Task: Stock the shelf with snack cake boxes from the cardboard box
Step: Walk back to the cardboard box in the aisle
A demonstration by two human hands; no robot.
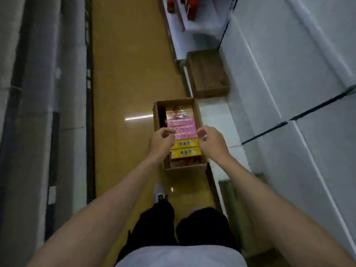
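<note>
Fingers of the left hand and right hand hang loosely curled, grasping nothing, with pink snack cake boxes between and beneath them inside the cardboard box.

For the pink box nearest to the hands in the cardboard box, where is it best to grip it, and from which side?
Probably by its two short ends, from above. The nearest pink box stands on edge, packed between another pink box and a yellow box, so its broad faces are blocked. The left hand and right hand already hover near those ends, over the cardboard box.
</note>
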